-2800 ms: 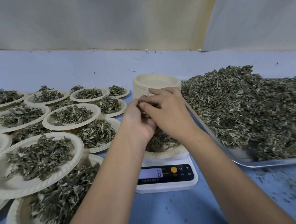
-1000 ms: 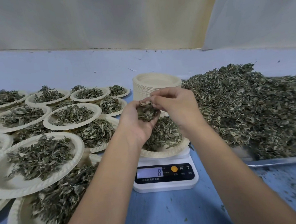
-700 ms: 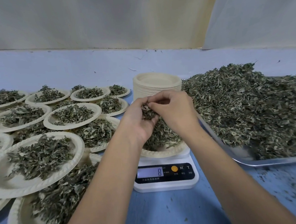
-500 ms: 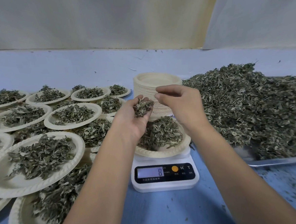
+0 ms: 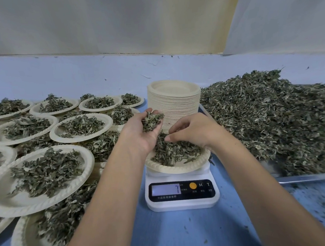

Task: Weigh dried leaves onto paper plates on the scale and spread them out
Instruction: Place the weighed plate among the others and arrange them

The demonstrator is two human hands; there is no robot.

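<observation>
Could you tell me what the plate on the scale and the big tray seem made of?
The plate: likely moulded paper pulp, matte cream, with an embossed rim. The tray: apparently metal, its bare edge grey and shiny.

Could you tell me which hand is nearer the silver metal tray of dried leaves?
Right. The right hand is just left of the silver metal tray; the left hand is farther left.

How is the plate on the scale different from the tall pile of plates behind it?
The plate is single and holds leaves; the pile is many plates, its top one empty. The plate sits on the scale; the pile stands behind the scale. Both are pale paper.
</observation>
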